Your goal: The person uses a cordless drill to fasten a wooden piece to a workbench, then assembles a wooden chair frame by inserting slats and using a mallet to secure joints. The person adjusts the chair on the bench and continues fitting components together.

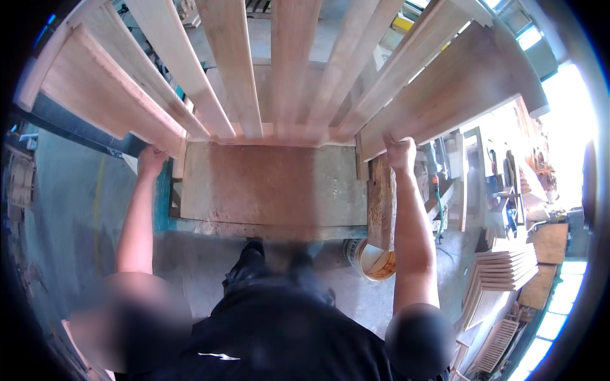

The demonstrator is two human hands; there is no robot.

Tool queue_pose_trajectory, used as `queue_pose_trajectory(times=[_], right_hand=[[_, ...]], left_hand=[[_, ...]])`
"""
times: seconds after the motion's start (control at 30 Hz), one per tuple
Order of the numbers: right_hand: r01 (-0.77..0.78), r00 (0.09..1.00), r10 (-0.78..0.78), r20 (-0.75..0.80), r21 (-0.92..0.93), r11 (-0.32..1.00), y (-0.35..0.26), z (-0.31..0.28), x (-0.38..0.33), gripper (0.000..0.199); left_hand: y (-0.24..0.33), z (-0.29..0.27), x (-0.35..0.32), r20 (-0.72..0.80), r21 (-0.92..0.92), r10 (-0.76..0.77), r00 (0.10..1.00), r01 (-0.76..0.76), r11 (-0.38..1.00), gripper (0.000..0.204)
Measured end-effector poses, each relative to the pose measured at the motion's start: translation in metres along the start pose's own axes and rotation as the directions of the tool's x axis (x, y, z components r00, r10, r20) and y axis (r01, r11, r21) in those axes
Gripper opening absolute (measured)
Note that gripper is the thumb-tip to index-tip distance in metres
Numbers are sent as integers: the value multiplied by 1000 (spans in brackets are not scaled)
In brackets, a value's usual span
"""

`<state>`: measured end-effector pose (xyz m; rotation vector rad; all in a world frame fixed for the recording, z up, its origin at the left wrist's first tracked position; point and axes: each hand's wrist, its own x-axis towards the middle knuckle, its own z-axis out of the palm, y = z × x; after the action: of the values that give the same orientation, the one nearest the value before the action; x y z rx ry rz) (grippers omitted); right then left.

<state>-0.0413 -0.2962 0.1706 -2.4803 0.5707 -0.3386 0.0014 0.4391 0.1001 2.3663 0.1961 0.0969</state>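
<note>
A large slatted wooden frame (293, 70) spans the upper part of the head view, over a worn workbench (267, 187). Several pale slats fan out from its bottom rail (273, 133), with a broad board on either side. At the lower end of the left side board (105, 86), my left hand (152, 161) is closed on the edge, its fingertips partly hidden. My right hand (401, 154) grips the lower edge of the right side board (457, 86), fingers curled beneath it. Both arms reach forward, spread wide.
A bucket (376, 261) with a stained rim stands on the floor by the bench's right front corner. A thick wooden block (381, 206) lines the bench's right side. Farther right are a green hose (440, 213) and a stack of slatted pieces (505, 273).
</note>
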Motion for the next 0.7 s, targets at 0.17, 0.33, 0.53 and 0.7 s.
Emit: queue_pose_trajectory(times=[0.17, 0.33, 0.53, 0.7], right_hand=[[35, 993, -45, 113, 87, 996, -2, 6, -2, 49], [14, 873, 2, 487, -30, 999, 55, 39, -35, 27], [192, 752, -346, 561, 316, 929, -192, 125, -140, 36], [437, 572, -755, 322, 659, 612, -328, 224, -157, 63]], left_hand=[[-12, 13, -24, -100, -341, -23, 995, -13, 940, 44], [50, 2, -17, -24, 561, 253, 967, -196, 804, 62], [24, 11, -26, 111, 705, 16, 994, -90, 704, 121], [24, -3, -25, 235, 632, 166, 958, -281, 722, 128]])
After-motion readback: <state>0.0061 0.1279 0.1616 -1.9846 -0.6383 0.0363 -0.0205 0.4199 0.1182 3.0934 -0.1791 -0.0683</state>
